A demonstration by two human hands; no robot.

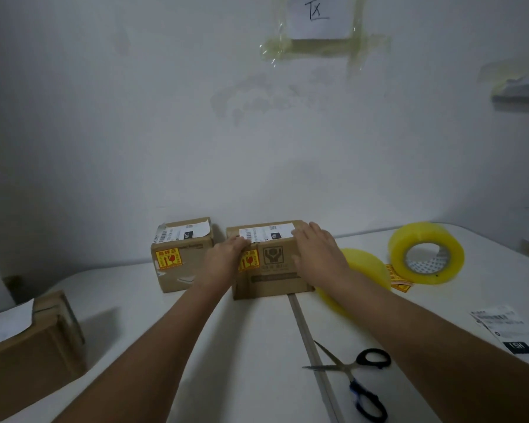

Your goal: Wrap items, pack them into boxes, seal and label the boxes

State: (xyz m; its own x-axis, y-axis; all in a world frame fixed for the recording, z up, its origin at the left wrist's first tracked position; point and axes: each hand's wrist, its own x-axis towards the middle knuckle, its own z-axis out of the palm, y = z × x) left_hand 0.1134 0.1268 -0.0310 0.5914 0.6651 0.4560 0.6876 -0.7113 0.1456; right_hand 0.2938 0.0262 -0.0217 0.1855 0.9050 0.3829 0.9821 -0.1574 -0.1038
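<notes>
We observe a sealed brown cardboard box (pixel 272 264) standing on the white table (pixel 196 346), close to the wall and just right of a second, smaller brown cardboard box (pixel 182 254); the two stand slightly apart. Each carries a white shipping label (pixel 268 232) on its top and a yellow fragile sticker on its front face.

Our left hand (pixel 225 254) lies over the box's top-left front corner, fingers bent over the label's left end and pressing it down; nothing is held. Our right hand (pixel 313 250) rests flat on the top-right edge, fingers straight on the label's right end, thumb down the front face.

Just right of the box lies a flat roll of yellow packing tape (pixel 361 276), partly hidden by the right forearm. A second yellow tape roll (pixel 426 253) stands tilted beyond it, with yellow stickers (pixel 399 280) between them. Black-handled scissors (pixel 353 378) lie open near the front edge. A loose white label sheet (pixel 507 328) lies at far right, and a third labelled cardboard box (pixel 28 340) at far left
</notes>
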